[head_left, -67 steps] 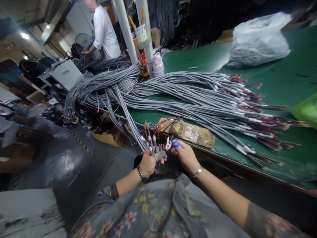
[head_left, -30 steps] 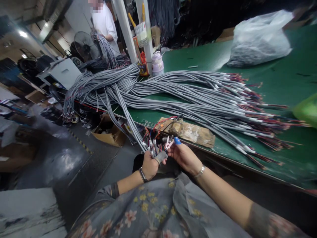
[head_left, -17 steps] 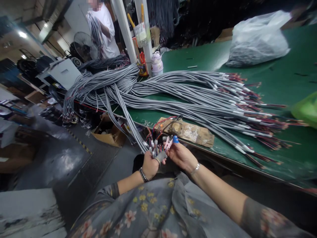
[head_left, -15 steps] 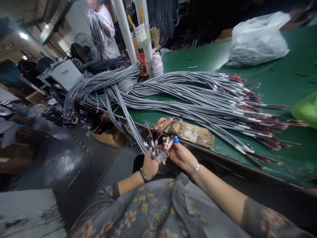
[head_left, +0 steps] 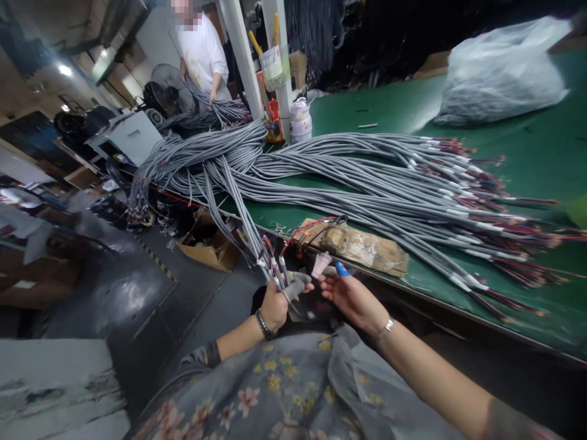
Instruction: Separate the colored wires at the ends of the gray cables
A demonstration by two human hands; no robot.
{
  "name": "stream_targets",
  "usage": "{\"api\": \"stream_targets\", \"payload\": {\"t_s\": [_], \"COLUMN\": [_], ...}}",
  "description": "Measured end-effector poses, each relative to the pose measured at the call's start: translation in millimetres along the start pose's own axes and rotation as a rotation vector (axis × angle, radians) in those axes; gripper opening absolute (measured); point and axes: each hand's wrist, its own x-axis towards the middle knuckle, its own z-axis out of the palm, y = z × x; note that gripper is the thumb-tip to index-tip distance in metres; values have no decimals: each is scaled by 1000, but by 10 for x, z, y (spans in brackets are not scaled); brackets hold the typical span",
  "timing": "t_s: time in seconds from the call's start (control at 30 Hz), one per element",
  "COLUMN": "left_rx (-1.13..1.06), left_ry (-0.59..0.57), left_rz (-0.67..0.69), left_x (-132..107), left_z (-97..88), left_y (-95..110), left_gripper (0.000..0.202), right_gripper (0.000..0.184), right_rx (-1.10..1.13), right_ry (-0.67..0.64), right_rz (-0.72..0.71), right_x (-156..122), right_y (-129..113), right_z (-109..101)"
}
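My left hand is closed around the ends of several grey cables. Fabric covers show on some of its fingers. Thin coloured wires fan out above that hand from the stripped cable ends. Just to the right, my right hand pinches a small pink clip-like tool, blurred, so its exact kind is unclear. Blue wrapping covers the right thumb tip. A small gap separates the two hands, in front of the bench's near edge.
Long grey cable bundles lie across the green bench. A wooden block sits at the near edge. Behind stand a lilac bottle and a white plastic bag. A co-worker handles cables; an open carton is below.
My right hand has drawn away to the right with the pink tool, apart from the wires. My left hand keeps the cables. The co-worker has lowered a cable bundle onto the pile.
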Motion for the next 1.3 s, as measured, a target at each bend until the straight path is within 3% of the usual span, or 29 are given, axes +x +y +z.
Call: {"api": "stream_targets", "payload": {"t_s": [0.2,0.4,0.47,0.57,0.7,0.83,0.93,1.13,1.3], "left_rx": [-203,-341,-341,-300,-271,-287,-282,-235,-236], "left_ry": [23,-34,-45,-45,-69,-93,-91,-38,-2], "left_rz": [-72,-95,-79,-54,-37,-22,-40,-24,-27], "left_x": [99,139,126,86,29,-23,-74,-161,-165], "left_z": [-42,-66,-61,-52,-54,-87,-138,-219,-228], "left_y": [55,174,195,218,282,353,360,299,308], "left_gripper": [36,37,36,38,42,51,54,52,51], "right_gripper": [33,26,21,12,21,4,4,19,10], "right_rx": [-272,-645,-730,-877,-1083,-1123,-1109,-1210,-1254], "right_ry": [28,-270,-314,-272,-249,-400,-465,-423,-354], "right_rz": [-126,-166,-204,-312,-462,-564,-599,-635,-615], "right_x": [-164,-275,-242,-130,32,106,106,77,88], "right_y": [-111,-97,-35,70,152,155,146,154,170], "right_z": [-32,209,257,264,273,349,396,376,328]}}
